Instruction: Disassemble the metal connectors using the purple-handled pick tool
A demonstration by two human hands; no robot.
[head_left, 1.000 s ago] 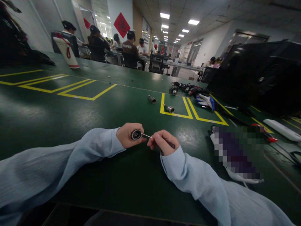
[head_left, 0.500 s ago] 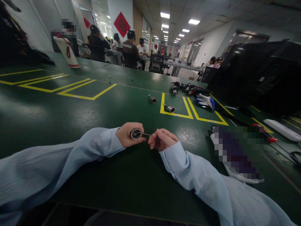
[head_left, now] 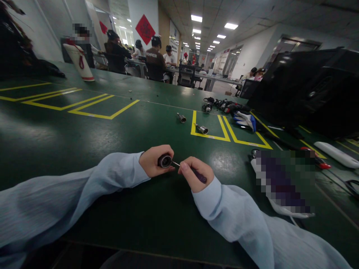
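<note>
Purple-handled, a thin tool (head_left: 200,176) is gripped in the right hand (head_left: 195,172), its metal shaft pointing at the rim of a dark cylindrical part (head_left: 165,161) clasped in the left hand (head_left: 151,160); whether they touch, I cannot tell. Beyond the right hand lies a cup-ended piece (head_left: 203,129), then a similar piece (head_left: 182,118); far past the left hand, a pale container (head_left: 80,62).

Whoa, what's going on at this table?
Someone in pale blue sleeves has a round part in the left grip and what looks like a screwdriver in the right grip. Its thin shaft points at the part's open end; I can't tell if it touches. Two metal pieces lie farther out on the table, one inside a yellow tape outline.
</note>
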